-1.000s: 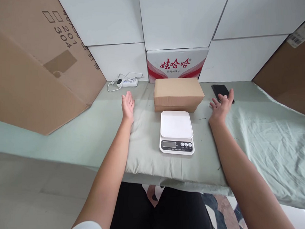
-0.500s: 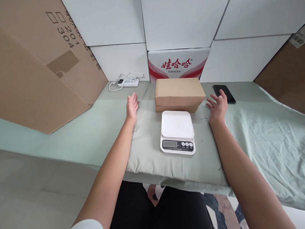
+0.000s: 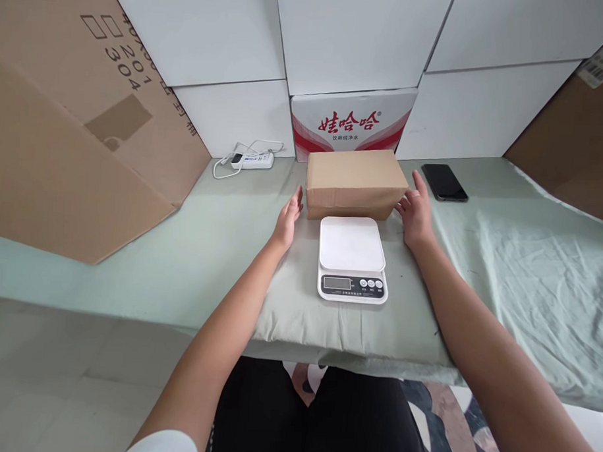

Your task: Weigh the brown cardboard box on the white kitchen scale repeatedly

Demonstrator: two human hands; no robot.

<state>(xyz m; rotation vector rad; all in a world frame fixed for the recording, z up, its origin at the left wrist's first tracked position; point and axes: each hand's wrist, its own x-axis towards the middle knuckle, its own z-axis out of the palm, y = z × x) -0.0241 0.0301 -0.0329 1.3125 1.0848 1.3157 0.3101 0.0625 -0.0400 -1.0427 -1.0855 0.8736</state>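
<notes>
A brown cardboard box (image 3: 355,182) lies on the green-covered table (image 3: 192,248), just behind a white digital kitchen scale (image 3: 352,257). My left hand (image 3: 288,219) is open, fingers stretched, a short gap from the box's left end. On the other side my right hand (image 3: 415,213) is open too, fingertips right at the box's right end; whether they touch it I cannot tell. Neither hand holds anything. The scale's platform is bare.
A black phone (image 3: 444,182) lies to the right of the box. A white power strip with cable (image 3: 251,161) sits at the back left. A red-and-white printed carton (image 3: 352,122) and white boxes line the wall; large brown cartons (image 3: 62,125) stand at both sides.
Both hands have moved inward from wide apart to either end of the cardboard box. The right hand left the spot beside the phone.
</notes>
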